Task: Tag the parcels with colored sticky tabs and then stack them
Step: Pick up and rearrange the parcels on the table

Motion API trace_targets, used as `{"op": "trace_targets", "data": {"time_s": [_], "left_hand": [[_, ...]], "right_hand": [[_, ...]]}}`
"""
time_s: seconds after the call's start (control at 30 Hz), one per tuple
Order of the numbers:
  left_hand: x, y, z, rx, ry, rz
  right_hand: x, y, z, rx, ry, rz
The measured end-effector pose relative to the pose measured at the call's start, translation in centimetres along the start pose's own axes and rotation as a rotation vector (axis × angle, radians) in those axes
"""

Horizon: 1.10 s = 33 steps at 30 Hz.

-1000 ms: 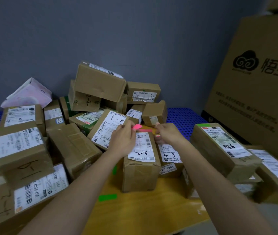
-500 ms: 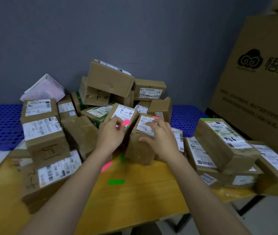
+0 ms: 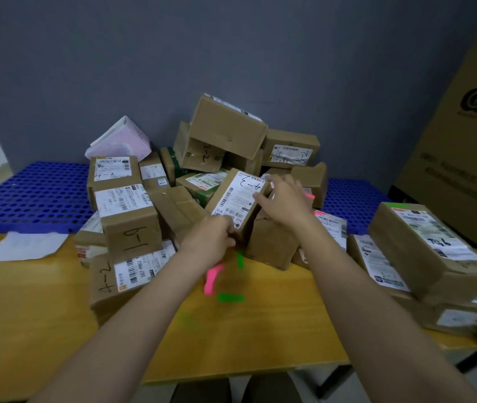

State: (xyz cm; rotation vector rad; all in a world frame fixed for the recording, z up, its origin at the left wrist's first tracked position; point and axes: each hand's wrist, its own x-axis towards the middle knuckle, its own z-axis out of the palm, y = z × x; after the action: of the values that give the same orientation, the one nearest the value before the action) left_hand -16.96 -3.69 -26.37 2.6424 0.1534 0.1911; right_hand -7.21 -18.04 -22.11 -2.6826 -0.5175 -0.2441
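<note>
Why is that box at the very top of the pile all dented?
I cannot tell why. The top box does look odd: it sits tilted on the heap and its front wall is creased, with a small tear. Loose pink tabs and a green tab also lie scattered on the table.
</note>
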Motion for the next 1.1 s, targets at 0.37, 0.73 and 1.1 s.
{"op": "trace_targets", "data": {"time_s": [0.37,0.73,1.1], "left_hand": [[6.3,0.3,-0.5,0.128,-0.055,-0.079],[4.5,0.4,-2.7,-0.521,0.523,-0.194],[3.7,5.2,-5.4,-1.522,0.077,0.111]], "right_hand": [[5.2,0.2,2.1,0.146,-0.072,0.138],[1.3,-2.0,-2.9,0.428,0.524,-0.112],[-3.4,-1.8,-4.2,1.206,0.391,0.211]]}}
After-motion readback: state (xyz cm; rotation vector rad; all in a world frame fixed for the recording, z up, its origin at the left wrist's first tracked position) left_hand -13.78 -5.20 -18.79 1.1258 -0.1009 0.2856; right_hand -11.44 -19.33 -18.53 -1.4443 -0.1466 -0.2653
